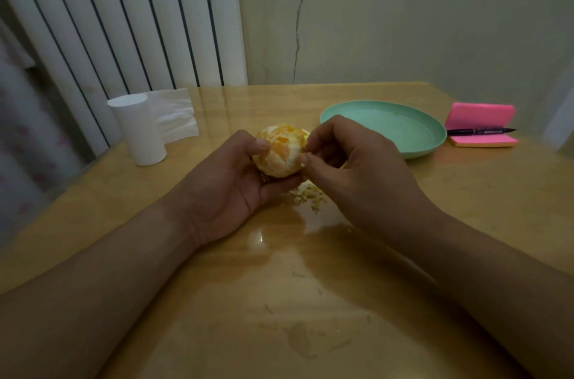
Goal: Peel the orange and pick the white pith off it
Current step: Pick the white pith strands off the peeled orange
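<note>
Over the table [403, 254], your left hand [230, 189] holds the peeled orange [279, 152] while your right hand [351, 167] pinches at white pith, so pull gently next.

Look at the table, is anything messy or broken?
Yes. Small pale pith crumbs lie scattered on the glossy wooden table, just nearer than the round peeled orange, not in the shallow mint-green plastic plate. A long dark crack also runs down the cream wall behind.
</note>
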`<state>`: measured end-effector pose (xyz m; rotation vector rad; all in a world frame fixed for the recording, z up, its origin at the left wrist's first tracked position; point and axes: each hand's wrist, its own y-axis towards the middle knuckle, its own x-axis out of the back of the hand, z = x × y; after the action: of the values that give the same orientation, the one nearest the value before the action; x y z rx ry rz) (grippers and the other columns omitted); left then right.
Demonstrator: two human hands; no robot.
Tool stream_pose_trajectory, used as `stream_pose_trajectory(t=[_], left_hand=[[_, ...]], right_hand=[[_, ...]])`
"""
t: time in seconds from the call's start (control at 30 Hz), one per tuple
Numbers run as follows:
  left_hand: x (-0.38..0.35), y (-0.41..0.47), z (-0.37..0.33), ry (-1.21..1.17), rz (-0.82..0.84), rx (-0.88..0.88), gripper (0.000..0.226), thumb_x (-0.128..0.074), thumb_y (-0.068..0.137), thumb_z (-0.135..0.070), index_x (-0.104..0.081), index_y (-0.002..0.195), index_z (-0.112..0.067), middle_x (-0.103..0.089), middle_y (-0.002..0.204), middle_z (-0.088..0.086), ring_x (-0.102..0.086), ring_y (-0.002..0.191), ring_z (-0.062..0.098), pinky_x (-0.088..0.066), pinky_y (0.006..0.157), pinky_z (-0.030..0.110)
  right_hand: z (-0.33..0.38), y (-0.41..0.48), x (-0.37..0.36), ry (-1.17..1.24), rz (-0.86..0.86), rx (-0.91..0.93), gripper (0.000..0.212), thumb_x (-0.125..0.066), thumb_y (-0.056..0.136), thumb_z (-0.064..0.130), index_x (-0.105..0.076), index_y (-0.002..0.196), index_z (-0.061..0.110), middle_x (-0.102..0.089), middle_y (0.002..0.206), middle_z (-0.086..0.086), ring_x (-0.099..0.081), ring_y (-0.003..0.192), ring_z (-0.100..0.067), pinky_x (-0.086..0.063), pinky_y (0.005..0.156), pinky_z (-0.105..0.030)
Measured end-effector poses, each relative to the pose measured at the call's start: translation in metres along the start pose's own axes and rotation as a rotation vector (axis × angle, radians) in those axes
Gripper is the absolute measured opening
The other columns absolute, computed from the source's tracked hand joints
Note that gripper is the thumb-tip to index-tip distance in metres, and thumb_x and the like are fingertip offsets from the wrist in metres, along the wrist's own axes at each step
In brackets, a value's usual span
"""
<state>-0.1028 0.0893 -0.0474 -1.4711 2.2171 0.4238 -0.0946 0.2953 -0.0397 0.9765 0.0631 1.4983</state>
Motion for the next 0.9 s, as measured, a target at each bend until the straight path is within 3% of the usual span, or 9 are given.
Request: stream_pose_trajectory(t=[0.1,0.3,0.53,0.73,0.9], left_hand=[[-0.0006,0.0003,0.0001,0.014,0.019,0.0,0.053,-0.05,0.096,-0.017,-0.052,0.143,0.007,-0.064,0.143,0.028,-0.062,0.136,0.035,-0.057,0.107,0.041],[0.0007,0.0028,0.0025,0.041,0.031,-0.03,0.05,-0.046,0.102,-0.013,-0.048,0.146,0.01,-0.059,0.148,0.029,-0.055,0.143,0.04,-0.055,0.109,0.043],[0.0044,0.0045,0.0031,0.1,0.021,-0.051,0.053,-0.054,0.1,-0.015,-0.05,0.146,0.011,-0.059,0.148,0.029,-0.056,0.142,0.04,-0.055,0.11,0.043],[0.003,0.0048,0.0042,0.218,-0.013,-0.118,0.049,-0.059,0.1,-0.013,-0.053,0.144,0.009,-0.062,0.143,0.028,-0.061,0.136,0.04,-0.055,0.11,0.046],[-0.0002,0.0033,0.0052,0.28,-0.089,-0.175,0.049,-0.07,0.097,-0.013,-0.056,0.142,0.002,-0.069,0.136,0.023,-0.068,0.127,0.036,-0.059,0.103,0.042]], right_hand=[[0.0015,-0.0016,-0.0016,0.009,-0.018,0.001,0.017,-0.081,0.092,0.025,-0.067,0.1,0.027,-0.067,0.081,0.014,-0.065,0.079,-0.005,-0.051,0.068,-0.015],[0.0013,-0.0018,-0.0021,-0.009,-0.036,-0.008,0.014,-0.081,0.091,0.023,-0.07,0.099,0.025,-0.068,0.08,0.013,-0.066,0.079,-0.006,-0.054,0.068,-0.019],[0.0002,-0.0015,-0.0037,-0.054,-0.049,-0.049,0.01,-0.076,0.097,0.035,-0.072,0.092,0.027,-0.069,0.074,0.013,-0.065,0.072,-0.003,-0.047,0.061,-0.015],[0.0007,-0.001,-0.0018,-0.058,-0.046,-0.109,0.012,-0.072,0.1,0.035,-0.072,0.091,0.027,-0.072,0.074,0.011,-0.07,0.072,-0.006,-0.061,0.071,-0.039],[0.002,0.0006,0.0014,-0.157,-0.031,-0.095,0.012,-0.07,0.1,0.037,-0.074,0.095,0.027,-0.07,0.076,0.014,-0.067,0.073,-0.003,-0.058,0.07,-0.032]])
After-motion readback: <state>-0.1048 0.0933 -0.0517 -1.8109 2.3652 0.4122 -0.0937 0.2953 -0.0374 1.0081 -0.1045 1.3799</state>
